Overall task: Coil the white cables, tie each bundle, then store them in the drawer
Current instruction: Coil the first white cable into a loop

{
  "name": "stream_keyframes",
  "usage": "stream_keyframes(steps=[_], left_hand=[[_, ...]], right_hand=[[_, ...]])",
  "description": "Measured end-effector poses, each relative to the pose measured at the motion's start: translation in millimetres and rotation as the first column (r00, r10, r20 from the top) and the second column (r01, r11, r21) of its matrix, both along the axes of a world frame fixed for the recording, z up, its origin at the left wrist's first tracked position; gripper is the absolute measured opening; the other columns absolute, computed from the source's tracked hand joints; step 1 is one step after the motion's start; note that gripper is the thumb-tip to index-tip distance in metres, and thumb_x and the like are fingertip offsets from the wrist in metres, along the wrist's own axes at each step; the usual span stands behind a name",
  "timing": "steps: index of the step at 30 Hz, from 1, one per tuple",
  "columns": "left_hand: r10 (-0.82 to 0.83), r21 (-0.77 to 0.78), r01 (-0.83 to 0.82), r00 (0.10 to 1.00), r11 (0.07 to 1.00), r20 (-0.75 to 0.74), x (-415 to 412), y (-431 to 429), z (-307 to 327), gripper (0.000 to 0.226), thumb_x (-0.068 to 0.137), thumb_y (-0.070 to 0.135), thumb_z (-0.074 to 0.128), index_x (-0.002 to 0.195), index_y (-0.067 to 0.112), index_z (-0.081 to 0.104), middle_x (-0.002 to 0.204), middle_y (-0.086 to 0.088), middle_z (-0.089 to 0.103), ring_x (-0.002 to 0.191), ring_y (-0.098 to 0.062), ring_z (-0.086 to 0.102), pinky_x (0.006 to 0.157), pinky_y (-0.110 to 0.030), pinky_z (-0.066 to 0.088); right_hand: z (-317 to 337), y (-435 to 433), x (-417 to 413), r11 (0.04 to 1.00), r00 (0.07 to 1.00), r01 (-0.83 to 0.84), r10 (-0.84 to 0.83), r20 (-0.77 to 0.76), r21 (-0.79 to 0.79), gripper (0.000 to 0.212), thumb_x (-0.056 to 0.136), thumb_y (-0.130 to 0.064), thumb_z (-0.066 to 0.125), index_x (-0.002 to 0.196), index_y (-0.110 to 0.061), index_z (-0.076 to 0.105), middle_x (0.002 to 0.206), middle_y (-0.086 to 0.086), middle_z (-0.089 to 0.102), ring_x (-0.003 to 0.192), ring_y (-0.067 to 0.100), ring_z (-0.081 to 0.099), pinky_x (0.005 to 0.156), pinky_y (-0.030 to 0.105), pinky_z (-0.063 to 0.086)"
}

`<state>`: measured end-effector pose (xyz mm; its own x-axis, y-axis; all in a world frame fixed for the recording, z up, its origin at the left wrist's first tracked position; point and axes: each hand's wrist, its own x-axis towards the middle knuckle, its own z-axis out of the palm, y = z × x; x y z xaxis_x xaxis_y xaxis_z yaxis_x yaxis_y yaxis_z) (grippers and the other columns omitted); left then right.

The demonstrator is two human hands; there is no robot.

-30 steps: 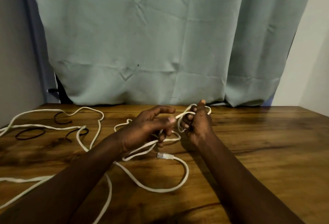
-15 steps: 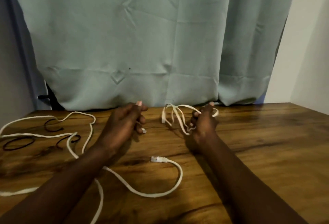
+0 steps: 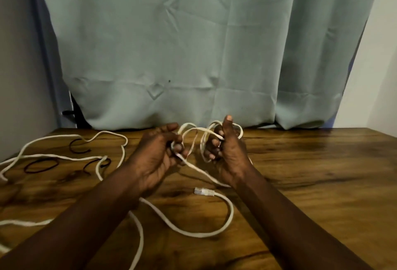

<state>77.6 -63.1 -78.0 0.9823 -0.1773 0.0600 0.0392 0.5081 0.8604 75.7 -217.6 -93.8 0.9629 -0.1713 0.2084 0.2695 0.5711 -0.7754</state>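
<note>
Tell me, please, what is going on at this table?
A person is coiling a white cable over a wooden table. The right hand holds the few loops made so far, and the left hand pinches the next stretch beside them. Most of the cable lies loose on the table, its plug free. Black ties lie at the left, untouched. Nothing is tied yet.
</note>
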Motion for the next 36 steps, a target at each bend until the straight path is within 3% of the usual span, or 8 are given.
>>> stream_keyframes(steps=[3,6,12,14,16,20,28,36], left_hand=[[0.295,0.283,-0.34,0.936,0.897,0.19,17.6,22.7,3.5,0.028,0.097,0.003,0.041,0.099,0.02,0.064,0.071,0.002,0.051,0.046,-0.012,0.046,0.04,-0.019,0.034],[0.298,0.582,-0.767,0.642,0.27,0.707,32.2,52.1,-9.4,0.018,0.097,0.015,0.054,0.099,0.024,0.069,0.089,-0.004,0.07,0.083,-0.03,0.065,0.069,-0.035,0.05],[-0.265,0.525,-0.655,0.727,-0.544,0.633,34.2,42.6,-28.3,0.05,0.09,0.033,0.065,0.138,0.033,0.048,0.15,-0.007,0.039,0.137,-0.031,0.044,0.106,-0.052,0.039],[-0.437,0.44,-0.783,0.614,-0.439,0.657,36.2,33.4,-30.8,0.074,0.088,0.031,0.065,0.154,0.028,0.031,0.166,-0.007,0.022,0.152,-0.03,0.024,0.12,-0.057,0.016],[-0.469,0.564,-0.825,0.511,-0.032,0.721,29.7,23.8,-30.7,0.078,0.083,0.023,0.062,0.155,0.026,0.034,0.163,-0.002,0.033,0.149,-0.023,0.033,0.123,-0.044,0.022],[-0.275,0.641,-0.271,0.736,0.718,0.619,9.9,4.1,-34.1,0.028,0.094,0.022,0.057,0.119,0.024,0.071,0.117,0.007,0.074,0.112,-0.01,0.068,0.099,-0.032,0.051],[0.109,0.111,-0.137,0.968,0.984,0.227,13.6,-3.8,-12.2,0.028,0.106,0.019,0.048,0.083,0.013,0.063,0.06,0.002,0.053,0.051,-0.009,0.053,0.047,-0.03,0.057],[0.495,0.086,-0.516,0.849,0.852,0.185,46.8,34.7,5.5,0.032,0.106,0.031,0.048,0.079,0.02,0.062,0.042,0.013,0.042,0.037,-0.005,0.036,0.042,-0.017,0.03]], right_hand=[[2.6,-16.9,6.2,0.982,1.0,-0.026,0.025,0.012,0.187,0.049,0.105,-0.051,0.04,0.067,-0.021,0.042,0.045,-0.005,0.04,0.028,0.005,0.029,0.032,0.016,0.028],[4.9,-31.4,7.1,0.953,0.999,-0.047,0.038,0.036,0.3,0.049,0.107,-0.049,0.037,0.066,-0.022,0.039,0.044,-0.006,0.041,0.026,0.006,0.028,0.032,0.015,0.028],[4.9,-30.6,5.1,0.933,0.984,-0.177,0.162,0.072,0.313,0.062,0.107,-0.047,0.036,0.053,-0.02,0.05,0.046,-0.004,0.045,0.025,0.005,0.028,0.032,0.015,0.026],[3.7,-26.4,5.4,0.939,0.977,-0.213,0.202,0.068,0.272,0.059,0.106,-0.047,0.037,0.056,-0.019,0.05,0.047,-0.003,0.045,0.025,0.004,0.028,0.031,0.015,0.026],[1.3,-22.1,6.5,0.951,0.976,-0.219,0.213,0.051,0.216,0.053,0.105,-0.049,0.038,0.062,-0.019,0.046,0.048,-0.003,0.046,0.025,0.004,0.029,0.029,0.016,0.027],[-1.5,-19.8,10.4,0.974,0.983,-0.181,0.181,0.014,0.134,0.049,0.102,-0.054,0.041,0.067,-0.019,0.042,0.047,-0.003,0.045,0.025,0.003,0.029,0.029,0.016,0.027],[4.7,-21.3,-2.7,0.907,0.938,-0.346,0.336,-0.082,-0.239,0.074,0.091,-0.081,0.029,0.055,-0.018,0.042,0.039,-0.007,0.027,0.029,0.005,0.022,0.038,0.019,0.013],[16.6,-26.8,-11.8,0.795,0.863,-0.505,0.457,-0.216,-0.335,0.052,0.103,-0.049,0.045,0.058,-0.025,0.034,0.044,-0.008,0.02,0.039,0.011,0.01,0.042,0.024,0.011]])
